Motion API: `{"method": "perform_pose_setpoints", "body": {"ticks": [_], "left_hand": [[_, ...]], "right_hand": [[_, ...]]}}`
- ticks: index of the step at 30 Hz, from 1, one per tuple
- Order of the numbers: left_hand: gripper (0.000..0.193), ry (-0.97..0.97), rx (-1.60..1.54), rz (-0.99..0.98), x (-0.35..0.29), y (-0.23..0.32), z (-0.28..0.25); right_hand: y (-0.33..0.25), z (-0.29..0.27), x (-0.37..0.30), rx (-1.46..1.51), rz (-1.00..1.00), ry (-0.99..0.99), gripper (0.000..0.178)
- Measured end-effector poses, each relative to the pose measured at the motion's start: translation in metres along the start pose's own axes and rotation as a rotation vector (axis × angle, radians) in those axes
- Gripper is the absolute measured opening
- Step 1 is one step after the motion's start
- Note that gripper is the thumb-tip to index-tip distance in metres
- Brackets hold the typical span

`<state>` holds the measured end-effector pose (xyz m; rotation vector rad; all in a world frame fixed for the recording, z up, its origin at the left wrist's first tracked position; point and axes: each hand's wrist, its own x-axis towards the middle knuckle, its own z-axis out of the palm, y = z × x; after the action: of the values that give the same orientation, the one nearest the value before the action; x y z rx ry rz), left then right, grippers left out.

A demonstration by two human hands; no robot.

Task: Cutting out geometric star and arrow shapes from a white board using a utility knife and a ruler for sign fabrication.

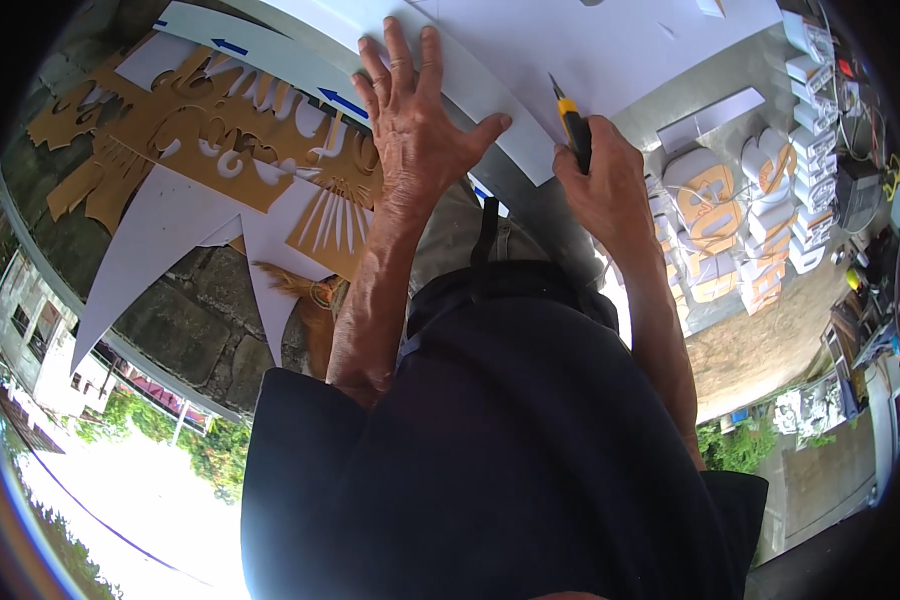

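Observation:
My left hand (415,135) lies flat with its fingers spread, pressing on a long white strip (505,125) at the near edge of the work surface. In my right hand (610,185) is a yellow and black utility knife (573,122). Its blade points up and away from me, over a large white sheet (610,50). Whether the blade tip touches the sheet I cannot tell. The fingers of my right hand are wrapped round the knife's handle.
On the left, brown and white cut-out letter sheets (220,165) lie near a white strip with blue arrows (270,65). Pointed white offcuts (150,240) hang beside them. Thick block letters (710,225) and a small white rectangular piece (710,117) are at right.

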<state>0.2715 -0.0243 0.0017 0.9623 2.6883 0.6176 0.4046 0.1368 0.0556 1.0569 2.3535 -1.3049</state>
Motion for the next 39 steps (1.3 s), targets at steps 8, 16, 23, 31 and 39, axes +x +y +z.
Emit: {"method": "perform_pose_setpoints", "body": {"ticks": [8, 16, 23, 31, 39], "left_hand": [[0.114, 0.004, -0.056, -0.043, 0.002, 0.007, 0.000], [0.107, 0.041, -0.063, -0.065, 0.003, 0.012, 0.003], [0.104, 0.020, -0.066, -0.085, 0.004, 0.013, 0.002], [0.099, -0.006, -0.049, -0.098, 0.005, 0.016, -0.001], [0.102, -0.083, -0.033, -0.153, 0.006, 0.019, -0.004]], "right_hand": [[-0.023, 0.012, 0.036, -0.164, -0.192, -0.114, 0.028], [-0.035, 0.022, 0.054, -0.275, -0.346, -0.045, 0.025], [-0.042, 0.023, 0.058, -0.300, -0.331, -0.092, 0.023], [-0.044, 0.029, 0.059, -0.349, -0.380, -0.059, 0.020], [-0.047, 0.039, 0.059, -0.474, -0.413, -0.001, 0.016]]}}
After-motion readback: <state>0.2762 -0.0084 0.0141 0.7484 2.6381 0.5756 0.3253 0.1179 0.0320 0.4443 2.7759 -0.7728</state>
